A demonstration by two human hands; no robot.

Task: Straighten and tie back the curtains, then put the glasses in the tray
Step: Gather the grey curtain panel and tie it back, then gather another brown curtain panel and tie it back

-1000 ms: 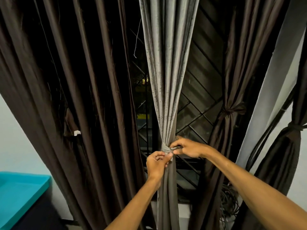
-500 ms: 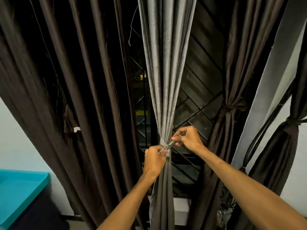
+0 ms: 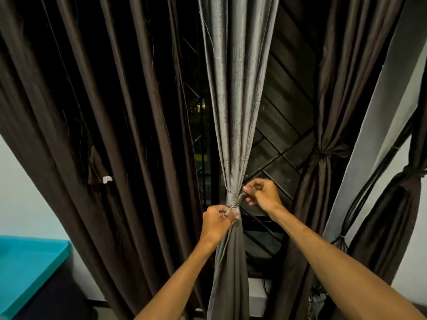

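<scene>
At the grey curtain point(image 3: 233, 112), my left hand point(image 3: 216, 224) and right hand point(image 3: 262, 194) pinch the tie point(image 3: 233, 200) (knot formed); brown curtain point(image 3: 104, 135) hangs loose, glasses unseen.

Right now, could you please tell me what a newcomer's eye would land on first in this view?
First, the pale grey curtain at centre, cinched by a knotted tie; the left hand grips one tie end below the knot, the right hand pinches the other end beside it. Then the dark brown curtains either side, and the bright teal surface at lower left.
</scene>
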